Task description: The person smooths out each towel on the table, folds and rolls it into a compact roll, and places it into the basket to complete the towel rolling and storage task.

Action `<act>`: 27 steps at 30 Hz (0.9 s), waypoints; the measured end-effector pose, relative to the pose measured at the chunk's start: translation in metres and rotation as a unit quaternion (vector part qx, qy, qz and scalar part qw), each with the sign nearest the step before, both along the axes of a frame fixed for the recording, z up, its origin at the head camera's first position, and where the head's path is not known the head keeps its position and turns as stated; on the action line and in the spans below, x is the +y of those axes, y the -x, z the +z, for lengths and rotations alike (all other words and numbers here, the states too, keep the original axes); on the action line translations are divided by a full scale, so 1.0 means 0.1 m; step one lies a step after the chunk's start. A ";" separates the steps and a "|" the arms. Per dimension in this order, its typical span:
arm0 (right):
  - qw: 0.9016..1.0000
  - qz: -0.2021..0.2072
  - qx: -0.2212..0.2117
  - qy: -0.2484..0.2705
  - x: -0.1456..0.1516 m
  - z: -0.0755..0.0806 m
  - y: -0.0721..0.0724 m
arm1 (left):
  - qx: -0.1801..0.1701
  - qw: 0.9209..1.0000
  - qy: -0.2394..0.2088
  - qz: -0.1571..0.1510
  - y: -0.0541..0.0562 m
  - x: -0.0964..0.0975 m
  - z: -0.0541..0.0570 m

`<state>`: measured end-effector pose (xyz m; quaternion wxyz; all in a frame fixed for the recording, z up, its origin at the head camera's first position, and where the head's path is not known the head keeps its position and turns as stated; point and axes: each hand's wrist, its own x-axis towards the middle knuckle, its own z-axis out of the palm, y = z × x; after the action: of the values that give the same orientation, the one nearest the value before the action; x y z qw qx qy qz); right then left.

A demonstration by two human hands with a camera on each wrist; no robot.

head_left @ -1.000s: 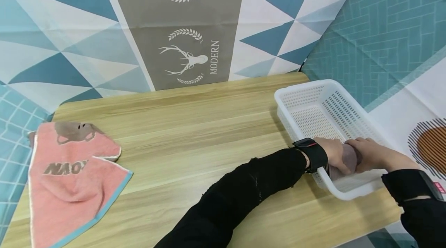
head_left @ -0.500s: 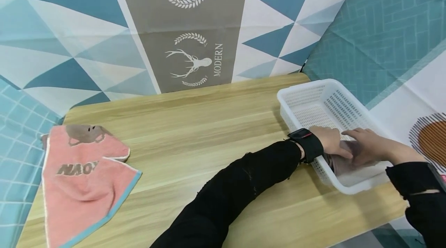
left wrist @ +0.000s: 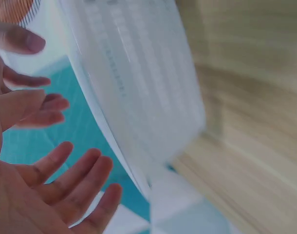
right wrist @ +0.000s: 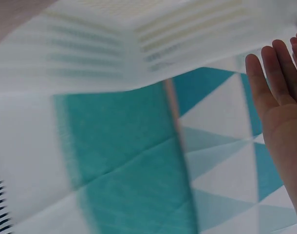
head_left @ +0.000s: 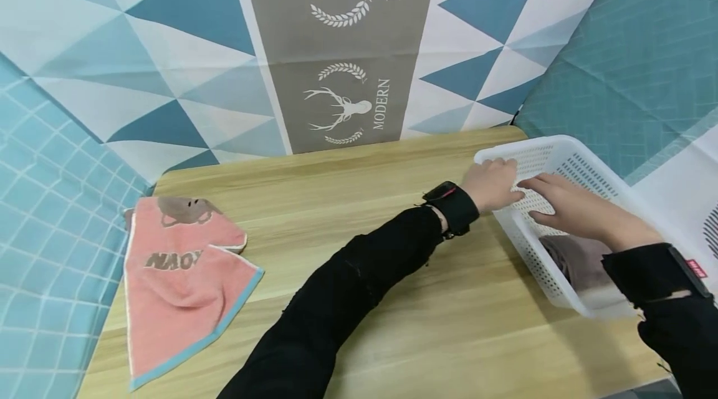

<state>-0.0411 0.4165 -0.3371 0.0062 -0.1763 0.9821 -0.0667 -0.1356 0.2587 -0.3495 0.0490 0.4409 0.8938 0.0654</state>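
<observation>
White basket [head_left: 530, 255], brown cloth [head_left: 580, 259] inside | left hand [head_left: 489, 186], right hand [head_left: 578, 206] near rim [head_left: 521, 145]: relaxed, holding nothing | wide gap to towel [head_left: 182, 293]

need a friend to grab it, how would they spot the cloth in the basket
On the wood-grain table, find the white perforated basket at the right in the head view. In its near end lies the cloth. It is greyish brown, unlike the pink, blue-edged towel farther left.

Head view: bright, even light; soft shadow on the tabletop [head_left: 359, 199] beside the basket [head_left: 530, 255]. Wrist views dimmer, the basket blurred in both; left one's tabletop also soft.
</observation>
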 end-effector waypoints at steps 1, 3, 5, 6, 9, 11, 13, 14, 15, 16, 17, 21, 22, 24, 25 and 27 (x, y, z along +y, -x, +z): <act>1.000 0.000 -0.005 0.000 -0.06 0.01 0.03 | 0.004 1.000 -0.004 0.004 0.05 -0.09 0.00; 1.000 0.002 -0.015 0.001 -0.19 0.00 0.11 | -0.002 1.000 -0.013 0.017 0.15 -0.25 -0.02; 1.000 0.000 -0.029 -0.005 -0.29 -0.02 0.18 | -0.011 0.999 -0.014 0.031 0.25 -0.41 -0.08; 0.999 0.001 -0.036 -0.004 -0.35 -0.04 0.22 | -0.013 0.999 -0.014 0.036 0.31 -0.48 -0.11; 0.999 0.011 -0.052 -0.004 -0.52 -0.15 0.33 | -0.025 0.998 -0.008 0.058 0.45 -0.73 -0.24; 0.998 0.024 -0.064 0.006 -0.66 -0.25 0.38 | -0.031 0.996 -0.004 0.079 0.52 -0.93 -0.34; 0.996 0.040 -0.077 0.014 -0.82 -0.36 0.43 | -0.039 0.994 0.004 0.105 0.57 -1.15 -0.44; 0.995 0.047 -0.086 0.019 -0.90 -0.42 0.46 | -0.047 0.992 0.007 0.121 0.58 -1.27 -0.48; 0.994 0.054 -0.094 0.026 -0.97 -0.48 0.48 | -0.051 0.989 0.011 0.135 0.60 -1.39 -0.51; 0.993 0.057 -0.104 0.029 -1.05 -0.52 0.50 | -0.054 0.987 0.014 0.150 0.62 -1.50 -0.54; 0.992 0.061 -0.108 0.027 -1.13 -0.57 0.53 | -0.059 0.985 0.016 0.164 0.63 -1.61 -0.57; 0.988 0.076 -0.129 0.028 -1.40 -0.70 0.61 | -0.072 0.977 0.026 0.201 0.68 -2.04 -0.66; 0.987 0.077 -0.136 0.030 -1.46 -0.74 0.63 | -0.075 0.975 0.026 0.207 0.69 -2.15 -0.68; 0.985 0.080 -0.149 0.037 -1.56 -0.80 0.66 | -0.086 0.973 0.031 0.213 0.69 -2.36 -0.72; 0.984 0.078 -0.157 0.040 -1.61 -0.84 0.67 | -0.093 0.972 0.032 0.215 0.69 -2.47 -0.73; 0.983 0.077 -0.161 0.044 -1.71 -0.91 0.69 | -0.107 0.970 0.032 0.215 0.68 -2.72 -0.77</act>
<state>-0.1098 0.2450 -0.4280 0.1616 -0.2382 0.9479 -0.1366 -0.2037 -0.0134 -0.4270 0.1436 0.2268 0.9588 0.0928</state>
